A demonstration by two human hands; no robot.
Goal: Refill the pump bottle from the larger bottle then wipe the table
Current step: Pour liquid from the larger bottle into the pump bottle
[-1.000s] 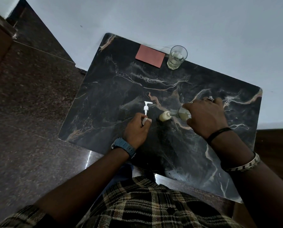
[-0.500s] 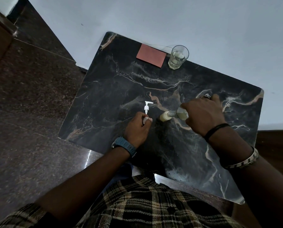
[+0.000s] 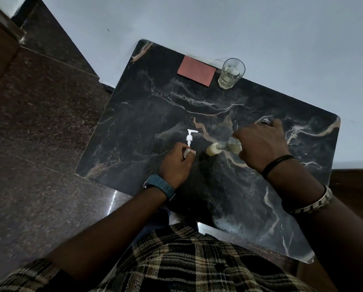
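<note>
I'm looking down on a dark marble-patterned table (image 3: 147, 114) with pale and tan veins and rounded corners, its far edge against a light wall. At the far edge a reddish-pink rectangular cloth (image 3: 196, 71) lies flat, and just beside it on the right a clear glass (image 3: 231, 73) stands upright with some pale liquid inside. Near the middle a white pump head (image 3: 190, 137) stands up off the surface, and just to its right sits a small pump bottle (image 3: 212, 149) of pale liquid. The near right part of the top carries a faint whitish smudge (image 3: 229, 223).
</note>
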